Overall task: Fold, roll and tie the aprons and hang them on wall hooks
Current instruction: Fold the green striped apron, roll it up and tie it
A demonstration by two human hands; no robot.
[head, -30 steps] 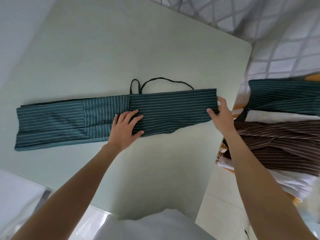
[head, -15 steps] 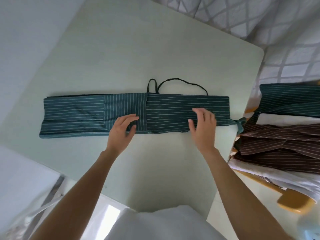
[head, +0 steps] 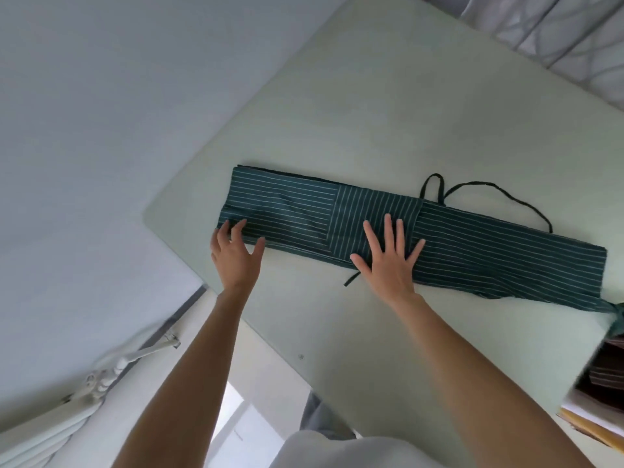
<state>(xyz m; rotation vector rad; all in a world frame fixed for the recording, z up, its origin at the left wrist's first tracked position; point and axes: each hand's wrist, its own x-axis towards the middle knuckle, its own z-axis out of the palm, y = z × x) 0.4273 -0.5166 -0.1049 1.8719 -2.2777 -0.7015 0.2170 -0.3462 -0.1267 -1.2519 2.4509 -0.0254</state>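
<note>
While the apron (head: 472,251) lies folded, both hands seemingly press it.

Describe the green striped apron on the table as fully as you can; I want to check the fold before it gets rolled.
The apron is dark green cloth with thin white stripes, folded into a long flat band lying across the pale table. A patch near the middle has stripes running crosswise. Dark strap loops stick out along its far edge and a short strap end at the near edge. The left hand touches its left end; the right hand presses flat mid-band.
</note>
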